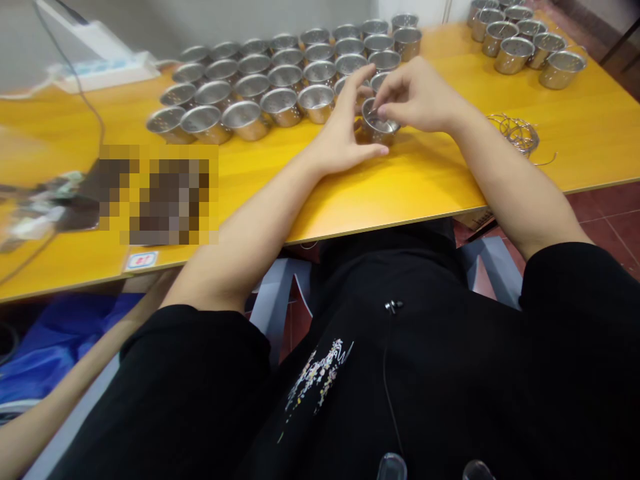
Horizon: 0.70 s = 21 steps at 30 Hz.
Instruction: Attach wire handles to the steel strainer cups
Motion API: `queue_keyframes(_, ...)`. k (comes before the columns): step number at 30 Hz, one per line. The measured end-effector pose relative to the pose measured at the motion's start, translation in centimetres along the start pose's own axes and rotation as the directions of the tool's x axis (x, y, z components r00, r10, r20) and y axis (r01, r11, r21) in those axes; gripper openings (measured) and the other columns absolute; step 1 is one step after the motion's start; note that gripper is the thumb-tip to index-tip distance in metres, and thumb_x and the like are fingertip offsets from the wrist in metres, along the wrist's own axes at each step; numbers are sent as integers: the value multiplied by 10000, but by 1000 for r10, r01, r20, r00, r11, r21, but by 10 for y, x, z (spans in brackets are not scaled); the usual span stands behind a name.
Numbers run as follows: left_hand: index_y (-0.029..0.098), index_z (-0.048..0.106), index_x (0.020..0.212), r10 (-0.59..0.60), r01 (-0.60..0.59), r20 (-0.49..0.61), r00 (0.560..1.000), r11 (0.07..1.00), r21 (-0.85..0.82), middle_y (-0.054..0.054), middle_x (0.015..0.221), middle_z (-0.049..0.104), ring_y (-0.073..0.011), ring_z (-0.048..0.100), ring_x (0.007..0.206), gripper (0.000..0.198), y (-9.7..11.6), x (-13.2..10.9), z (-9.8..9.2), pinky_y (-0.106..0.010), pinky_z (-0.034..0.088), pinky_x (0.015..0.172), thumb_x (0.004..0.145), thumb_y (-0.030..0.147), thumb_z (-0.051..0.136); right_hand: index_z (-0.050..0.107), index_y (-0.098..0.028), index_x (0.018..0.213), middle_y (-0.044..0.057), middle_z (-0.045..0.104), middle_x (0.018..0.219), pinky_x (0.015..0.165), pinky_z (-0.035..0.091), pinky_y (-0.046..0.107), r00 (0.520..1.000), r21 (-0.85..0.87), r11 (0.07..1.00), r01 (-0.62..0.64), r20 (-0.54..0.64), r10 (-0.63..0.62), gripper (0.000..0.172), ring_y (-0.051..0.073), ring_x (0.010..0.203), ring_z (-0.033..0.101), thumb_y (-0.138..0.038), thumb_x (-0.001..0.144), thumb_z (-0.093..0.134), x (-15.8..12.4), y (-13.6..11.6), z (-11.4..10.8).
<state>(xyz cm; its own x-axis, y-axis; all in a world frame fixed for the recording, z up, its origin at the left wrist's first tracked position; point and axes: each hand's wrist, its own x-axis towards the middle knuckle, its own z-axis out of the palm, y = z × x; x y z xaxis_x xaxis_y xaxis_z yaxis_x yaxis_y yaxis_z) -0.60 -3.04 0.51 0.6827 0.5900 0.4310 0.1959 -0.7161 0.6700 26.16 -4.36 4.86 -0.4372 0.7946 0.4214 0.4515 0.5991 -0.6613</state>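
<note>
A small perforated metal cup point(381, 133) stands on the yellow table between my two hands. My left hand point(343, 137) curves around the cup's left side, with thumb and index finger spread wide apart. Its other fingers lie close to the cup's wall, partly hidden, and whether they press on it is unclear. Over the cup's mouth, my right hand point(420, 97) has thumb and fingertips pinched together at the inner rim. What sits in that pinch is too small to make out. Behind my hands stand rows of similar metal cups point(281, 107), some partly covered by my left hand.
Right of my right forearm lies a tangle of thin metal wire pieces point(517, 133). More cups, some with wire handles point(515, 55), stand at the back right. At left are a white power strip point(107, 72), a pixelated dark patch and another person's arm point(90, 367).
</note>
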Motion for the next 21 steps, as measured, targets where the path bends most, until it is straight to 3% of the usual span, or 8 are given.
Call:
queue_keyframes(2,619,262,2038,-19,19,-8,1000,1000,-9,75,1707,767,-463,475,1697,1436,-12,0,-1,-775,512,1396,807,762,987,1021,-251,1076,31,953,979,866,674,332,998,-72,996,51,35,-49,249,227,877,789,-330,907,856,0,5,-2)
queue_keyframes(4,555,261,2040,-26,26,1,1000,999,21,70,1753,741,-434,535,1668,1427,-22,1,-2,-749,511,1428,832,763,994,1030,-233,1072,44,950,968,843,643,336,994,-103,990,92,63,-86,294,222,855,772,-360,891,836,0,7,-1)
queue_keyframes(8,412,238,2038,-37,32,53,998,995,92,21,1720,773,-388,610,1615,1353,-26,-1,-4,-702,514,1450,934,752,941,1015,-192,1084,56,936,982,838,609,334,991,-78,993,92,101,-83,244,219,857,755,-213,913,843,-1,3,0)
queue_keyframes(10,410,236,2052,-55,48,62,997,994,99,4,1666,812,-408,645,1589,1358,-24,-2,-4,-724,555,1401,934,755,925,1004,-188,1115,66,943,1033,887,622,351,992,-53,995,89,98,-84,282,238,913,782,-157,897,827,-2,-1,-2)
queue_keyframes(14,477,455,1961,-38,38,7,999,998,44,-22,1699,796,-432,768,1468,1267,-26,-1,-1,-769,633,1339,835,648,1010,1006,-227,1151,68,972,1132,912,619,376,996,-39,996,86,38,-85,387,261,971,787,-329,834,807,-3,-4,-8)
queue_keyframes(17,472,481,1920,-34,34,23,999,999,17,8,1839,715,-415,740,1548,1248,-28,-1,-2,-774,606,1407,821,635,1051,1000,-253,1124,49,976,1120,902,607,370,997,-79,995,65,42,-62,409,245,929,750,-450,823,803,-2,-1,-10)
queue_keyframes(21,383,238,2022,-63,55,127,990,996,68,33,1937,632,-355,582,1682,1293,-24,-2,-7,-731,490,1504,987,734,930,1005,-259,1069,54,971,1045,906,630,369,997,-118,991,62,45,-57,421,241,894,760,-497,807,778,1,5,-5)
